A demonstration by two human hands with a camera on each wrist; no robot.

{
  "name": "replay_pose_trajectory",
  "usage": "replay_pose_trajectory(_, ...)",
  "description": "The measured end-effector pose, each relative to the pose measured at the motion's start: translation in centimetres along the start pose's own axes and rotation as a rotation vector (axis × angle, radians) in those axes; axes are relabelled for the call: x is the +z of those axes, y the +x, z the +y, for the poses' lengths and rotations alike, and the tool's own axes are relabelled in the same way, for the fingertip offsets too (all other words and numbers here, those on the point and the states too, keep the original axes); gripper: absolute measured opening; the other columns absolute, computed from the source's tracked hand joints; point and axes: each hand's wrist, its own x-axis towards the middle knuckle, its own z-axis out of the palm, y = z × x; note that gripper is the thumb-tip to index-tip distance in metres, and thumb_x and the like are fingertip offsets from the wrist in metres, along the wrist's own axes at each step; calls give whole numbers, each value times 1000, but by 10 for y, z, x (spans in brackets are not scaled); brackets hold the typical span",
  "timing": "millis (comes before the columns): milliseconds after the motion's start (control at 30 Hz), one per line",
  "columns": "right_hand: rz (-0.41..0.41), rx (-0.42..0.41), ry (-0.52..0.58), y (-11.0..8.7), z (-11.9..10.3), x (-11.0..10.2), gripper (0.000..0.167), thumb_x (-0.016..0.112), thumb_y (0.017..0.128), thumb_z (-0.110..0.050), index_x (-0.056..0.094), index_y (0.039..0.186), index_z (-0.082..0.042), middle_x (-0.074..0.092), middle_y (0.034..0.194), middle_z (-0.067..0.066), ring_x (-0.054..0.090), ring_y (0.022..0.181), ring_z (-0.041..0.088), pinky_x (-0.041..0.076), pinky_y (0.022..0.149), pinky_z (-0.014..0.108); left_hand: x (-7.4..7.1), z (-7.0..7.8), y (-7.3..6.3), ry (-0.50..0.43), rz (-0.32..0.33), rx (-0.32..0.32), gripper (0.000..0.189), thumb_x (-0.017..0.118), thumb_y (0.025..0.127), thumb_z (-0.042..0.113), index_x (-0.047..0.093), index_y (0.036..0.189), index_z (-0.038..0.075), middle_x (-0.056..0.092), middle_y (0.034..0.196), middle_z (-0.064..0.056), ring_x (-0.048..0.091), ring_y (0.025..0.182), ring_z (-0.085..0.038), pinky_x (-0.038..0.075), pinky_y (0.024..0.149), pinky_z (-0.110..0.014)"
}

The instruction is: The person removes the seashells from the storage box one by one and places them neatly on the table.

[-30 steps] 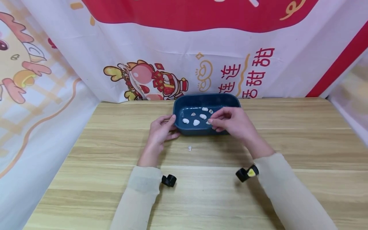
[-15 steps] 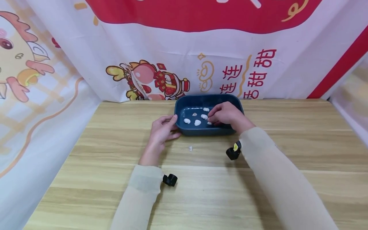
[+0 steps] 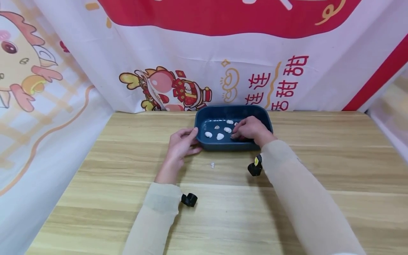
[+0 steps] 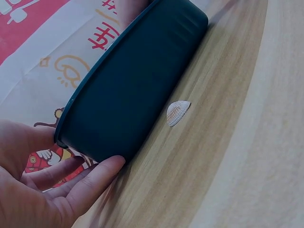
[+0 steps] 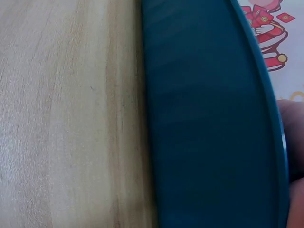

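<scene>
A dark blue rectangular basin (image 3: 220,146) stands at the back of the table. My left hand (image 3: 180,146) holds its left end, the thumb at the rim and the other fingers along the side and lower edge. Inside lie several small white shells, among them a rounded one (image 3: 220,136), another at the left (image 3: 208,134) and a small brownish one (image 3: 217,127). My right hand (image 3: 251,128) reaches over the front wall into the basin, fingertips bent down at its floor; I cannot tell whether they grip a shell. In the right wrist view the front wall hides most of that hand.
A ribbed white shell (image 4: 178,113) lies on the wooden table (image 3: 204,219) in front of the basin. Right behind the basin hangs a printed white and red cloth (image 3: 178,46); another cloth (image 3: 63,117) borders the left side. Each sleeve carries a small black camera.
My right hand has moved forward and lower into the basin, its wrist now nearer the front wall. My left hand keeps its hold on the basin. The whole view has shifted slightly.
</scene>
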Motion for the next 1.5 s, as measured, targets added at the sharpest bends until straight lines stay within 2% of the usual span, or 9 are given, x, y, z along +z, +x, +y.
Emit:
replay_pose_trajectory(333,35,37,-29,1,-2,3,18,76,102,-18,78,117,-9,67,129,13,59,111,29,52,111,46,1,2,-1,12,15,-6,41,68,108,37,66,140,12,73,133,-16,74,114,-27,69,92,-44)
replay_pose_trajectory(933,44,15,-34,1,-1,3,14,72,104,-14,80,114,-8,69,133,13,57,117,30,51,114,47,0,0,2,18,12,-15,41,68,107,40,67,138,14,73,131,-14,74,118,-27,70,90,-40)
replay_pose_trajectory(1267,68,15,-73,1,-2,3,13,76,102,-18,82,106,-7,71,125,12,57,113,29,52,106,43,1,0,3,7,9,-6,42,68,107,38,66,139,12,71,133,-16,73,117,-28,70,89,-40)
replay_pose_trajectory(1500,56,21,-84,3,-2,3,14,77,102,-21,81,101,-7,71,117,12,59,108,28,52,101,41,1,-1,3,-2,8,-8,44,68,107,38,65,141,10,71,132,-16,73,117,-28,70,88,-39)
